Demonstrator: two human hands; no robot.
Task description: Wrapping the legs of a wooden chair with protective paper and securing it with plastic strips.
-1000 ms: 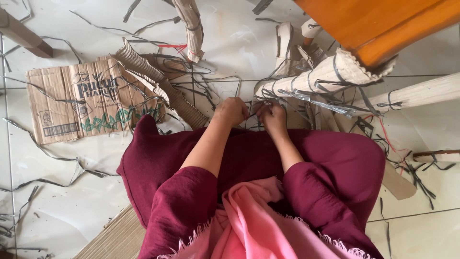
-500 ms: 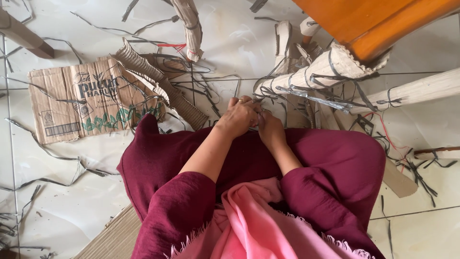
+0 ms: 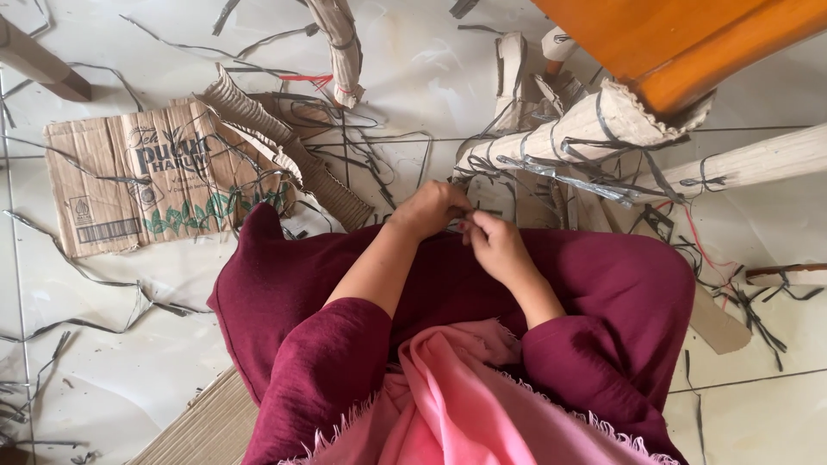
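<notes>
Fingers (image 3: 461,220) of the left hand (image 3: 428,209) and right hand (image 3: 493,245) meet, pinching a thin dark strap (image 3: 517,164) over the lap, close enough to work its end. It trails from the rolled cardboard bundle (image 3: 568,133) lying just ahead on the tiled floor (image 3: 129,344).

Rolled corrugated cardboard tubes bound with dark strips (image 3: 568,138) and an orange wooden furniture piece (image 3: 680,47) are blocking passage ahead. Tangled dark strips (image 3: 362,155) are cluttering the centre. White tiled floor (image 3: 112,362) is lying open at left.
</notes>
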